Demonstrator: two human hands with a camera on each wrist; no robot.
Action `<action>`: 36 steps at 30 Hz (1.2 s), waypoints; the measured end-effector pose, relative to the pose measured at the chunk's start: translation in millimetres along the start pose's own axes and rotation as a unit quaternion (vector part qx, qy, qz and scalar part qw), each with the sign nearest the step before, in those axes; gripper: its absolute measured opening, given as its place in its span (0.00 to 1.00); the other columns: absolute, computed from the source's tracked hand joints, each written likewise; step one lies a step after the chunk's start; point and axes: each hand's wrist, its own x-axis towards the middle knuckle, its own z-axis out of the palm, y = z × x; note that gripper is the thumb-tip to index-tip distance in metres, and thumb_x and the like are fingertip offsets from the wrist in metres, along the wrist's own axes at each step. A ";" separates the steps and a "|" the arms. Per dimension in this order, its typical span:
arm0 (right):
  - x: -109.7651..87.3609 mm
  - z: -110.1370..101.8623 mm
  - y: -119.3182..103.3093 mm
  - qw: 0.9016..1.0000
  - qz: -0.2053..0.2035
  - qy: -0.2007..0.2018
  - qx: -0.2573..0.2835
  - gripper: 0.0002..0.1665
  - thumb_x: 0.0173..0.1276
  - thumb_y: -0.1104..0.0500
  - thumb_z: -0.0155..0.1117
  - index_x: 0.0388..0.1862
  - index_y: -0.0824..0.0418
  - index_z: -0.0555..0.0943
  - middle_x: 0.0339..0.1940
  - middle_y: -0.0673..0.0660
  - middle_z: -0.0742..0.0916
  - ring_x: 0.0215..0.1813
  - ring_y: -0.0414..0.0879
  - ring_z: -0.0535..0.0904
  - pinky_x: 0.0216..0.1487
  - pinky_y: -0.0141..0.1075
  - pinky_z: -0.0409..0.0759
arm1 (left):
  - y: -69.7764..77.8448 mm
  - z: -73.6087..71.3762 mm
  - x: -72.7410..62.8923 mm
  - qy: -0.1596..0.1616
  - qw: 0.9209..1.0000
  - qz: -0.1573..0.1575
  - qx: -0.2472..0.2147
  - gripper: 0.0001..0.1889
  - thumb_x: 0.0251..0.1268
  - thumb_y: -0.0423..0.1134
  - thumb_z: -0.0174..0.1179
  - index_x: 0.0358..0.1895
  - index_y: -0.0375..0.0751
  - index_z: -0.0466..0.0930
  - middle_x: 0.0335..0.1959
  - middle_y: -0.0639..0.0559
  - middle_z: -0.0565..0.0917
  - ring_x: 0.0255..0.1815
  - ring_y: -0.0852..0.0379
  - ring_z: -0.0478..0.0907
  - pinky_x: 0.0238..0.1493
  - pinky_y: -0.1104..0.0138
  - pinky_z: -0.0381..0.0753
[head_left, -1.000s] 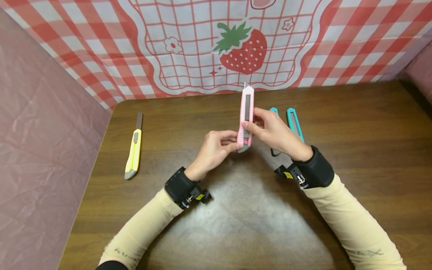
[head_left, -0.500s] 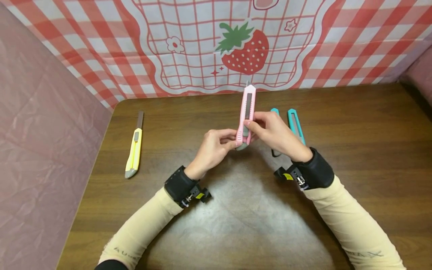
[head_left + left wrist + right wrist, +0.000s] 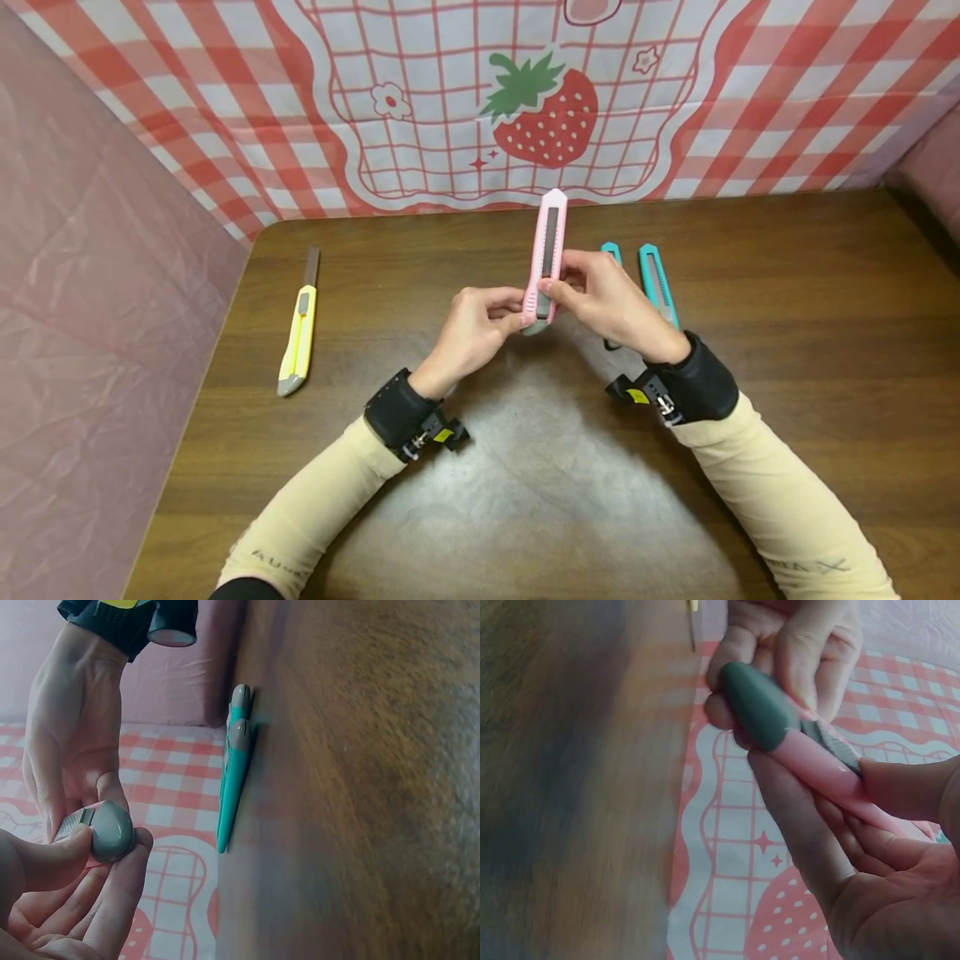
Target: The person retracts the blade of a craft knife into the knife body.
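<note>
With my left hand (image 3: 474, 332) I pinch the grey end (image 3: 536, 328) of the pink cutter (image 3: 550, 246); my right hand (image 3: 611, 302) grips its side, thumb on the slider (image 3: 542, 306). It's raised above the table (image 3: 517, 492), between a yellow cutter (image 3: 297, 337) and two teal cutters (image 3: 658, 283).

Left sleeve (image 3: 330, 504): cream, behind the left hand (image 3: 472, 333); dark lettering (image 3: 279, 563) set crosswise, well back from that hand. Reads "AU", followed by fainter letters that cannot be made out.
Right sleeve (image 3: 780, 492): cream, behind the right hand (image 3: 618, 307); dark lettering set crosswise, likewise well back from that hand. Ends in a large "X", apparently preceded by "A"; the start is unclear.
Left wrist mount (image 3: 431, 433): black, just behind the left hand; bears a yellow patch, any print too small to read.
Right wrist mount (image 3: 651, 398): black, just behind the right hand; matching yellow patch, likewise unreadable.
</note>
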 end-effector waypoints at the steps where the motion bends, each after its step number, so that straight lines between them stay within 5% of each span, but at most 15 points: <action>1: -0.2 0.5 0.0 1.000 -0.001 0.002 -0.002 0.09 0.73 0.62 0.60 0.46 0.67 0.82 0.40 0.63 0.88 0.34 0.34 0.82 0.33 0.29 0.83 | -0.4 0.0 0.1 0.000 1.000 0.000 -0.001 0.14 0.63 0.30 0.64 0.51 0.32 0.83 0.43 0.38 0.89 0.45 0.49 0.88 0.44 0.70 0.87; 11: 1.4 -0.3 -1.3 1.000 0.004 -0.007 -0.016 0.09 0.73 0.61 0.60 0.46 0.66 0.82 0.41 0.62 0.88 0.36 0.38 0.83 0.36 0.33 0.84 | -0.8 -0.4 0.5 0.000 1.000 -0.014 -0.010 0.14 0.63 0.31 0.65 0.51 0.33 0.84 0.43 0.39 0.89 0.45 0.50 0.88 0.44 0.70 0.87; 23: 1.3 1.0 0.4 0.999 -0.007 -0.009 -0.033 0.08 0.70 0.62 0.63 0.45 0.66 0.81 0.40 0.61 0.88 0.35 0.41 0.80 0.34 0.26 0.76 | -0.7 0.1 0.6 0.000 1.000 -0.019 -0.009 0.13 0.63 0.31 0.65 0.51 0.32 0.84 0.42 0.39 0.89 0.44 0.49 0.88 0.45 0.70 0.87; 36: 3.4 1.5 4.2 0.998 0.020 0.037 0.050 0.18 0.70 0.64 0.62 0.54 0.72 0.73 0.41 0.69 0.86 0.32 0.29 0.83 0.32 0.32 0.86 | -1.0 -1.6 2.8 -0.054 0.998 -0.037 -0.024 0.12 0.65 0.32 0.63 0.50 0.32 0.83 0.44 0.37 0.88 0.44 0.50 0.88 0.44 0.67 0.88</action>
